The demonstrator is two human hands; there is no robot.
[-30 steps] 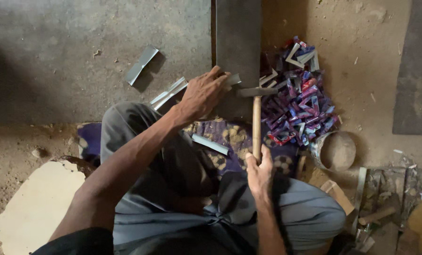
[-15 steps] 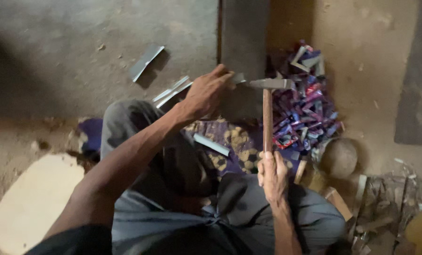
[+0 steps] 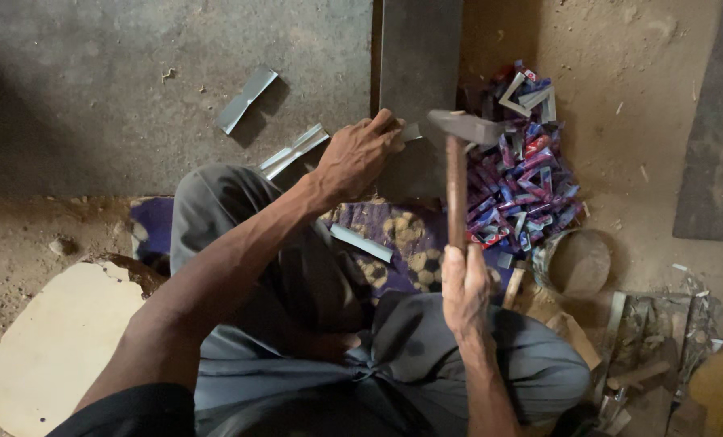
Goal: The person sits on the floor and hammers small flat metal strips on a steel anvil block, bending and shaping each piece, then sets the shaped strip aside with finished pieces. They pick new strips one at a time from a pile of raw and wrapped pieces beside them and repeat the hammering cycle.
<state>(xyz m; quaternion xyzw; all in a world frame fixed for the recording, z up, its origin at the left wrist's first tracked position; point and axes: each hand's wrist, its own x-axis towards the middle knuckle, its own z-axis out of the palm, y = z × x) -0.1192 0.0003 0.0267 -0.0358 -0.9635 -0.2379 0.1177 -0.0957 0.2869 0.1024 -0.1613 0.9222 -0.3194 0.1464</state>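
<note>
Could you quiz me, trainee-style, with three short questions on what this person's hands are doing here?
1. True or false: the right hand grips the hammer by its wooden handle.
2. What does the left hand pin against the dark slab? A) a small metal strip B) a nail C) a brush
3. Fill in: the pile of folded coloured pieces lies to the person's ____ side.

Key: 1 true; 2 A; 3 right.
</note>
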